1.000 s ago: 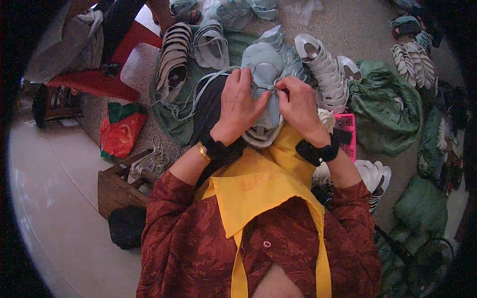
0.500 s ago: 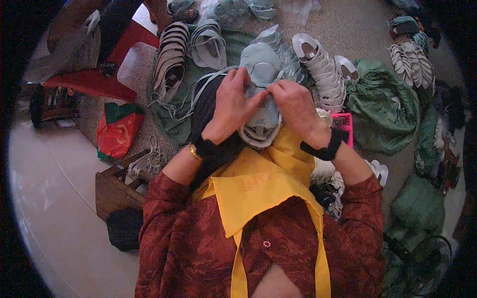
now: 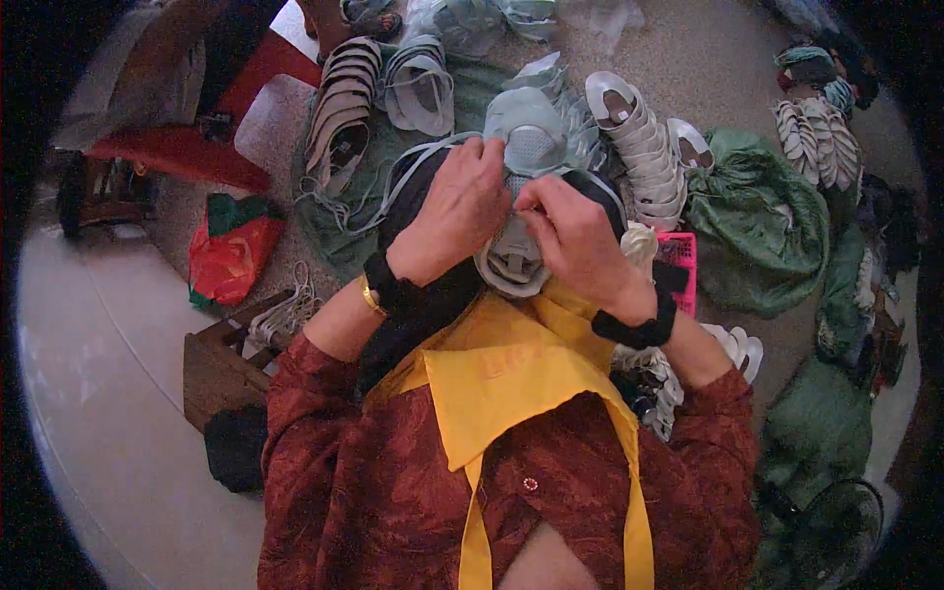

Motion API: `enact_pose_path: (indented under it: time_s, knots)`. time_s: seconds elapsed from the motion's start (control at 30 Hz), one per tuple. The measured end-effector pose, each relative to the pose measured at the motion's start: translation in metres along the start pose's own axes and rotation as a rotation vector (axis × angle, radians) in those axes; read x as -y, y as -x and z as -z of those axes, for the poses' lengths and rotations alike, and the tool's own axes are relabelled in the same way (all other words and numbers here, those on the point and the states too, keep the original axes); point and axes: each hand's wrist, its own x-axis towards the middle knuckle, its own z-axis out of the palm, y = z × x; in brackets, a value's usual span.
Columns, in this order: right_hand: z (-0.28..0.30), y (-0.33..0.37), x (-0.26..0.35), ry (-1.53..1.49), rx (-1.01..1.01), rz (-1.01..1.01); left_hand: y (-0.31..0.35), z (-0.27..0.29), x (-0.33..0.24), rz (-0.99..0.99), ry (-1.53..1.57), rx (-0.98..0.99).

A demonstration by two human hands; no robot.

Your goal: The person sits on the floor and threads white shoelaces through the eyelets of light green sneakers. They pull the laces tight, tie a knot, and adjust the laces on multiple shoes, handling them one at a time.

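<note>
Pale shoe upper point(image 3: 531, 113), heel opening toward yellow apron point(image 3: 536, 369).
Left hand point(image 3: 454, 202) and right hand point(image 3: 580, 236) over its middle, fingers bent in, gaps narrow; can't tell if either grips the lace point(image 3: 418, 155), which loops out left.

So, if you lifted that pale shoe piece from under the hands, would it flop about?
The pale shoe piece would probably bend easily, as its mesh panel looks like fabric. It's likely light for its size, since no thick sole shows. The lace looping out leftward might drag or snag.
</note>
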Motion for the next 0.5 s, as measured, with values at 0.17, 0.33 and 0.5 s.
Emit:
enact_pose_path:
  time_s: [0.17, 0.33, 0.5]
  knots:
    - [-0.015, -0.011, -0.005, 0.021, -0.058, -0.133, 0.005, -0.004, 0.0, 0.017, 0.046, -0.018]
    - [-0.029, -0.015, -0.007, 0.236, -0.046, -0.146, 0.003, 0.0, -0.002, 0.013, 0.043, 0.013]
    - [-0.035, -0.014, -0.003, 0.21, -0.089, -0.224, 0.005, -0.005, 0.007, -0.009, 0.127, 0.0]
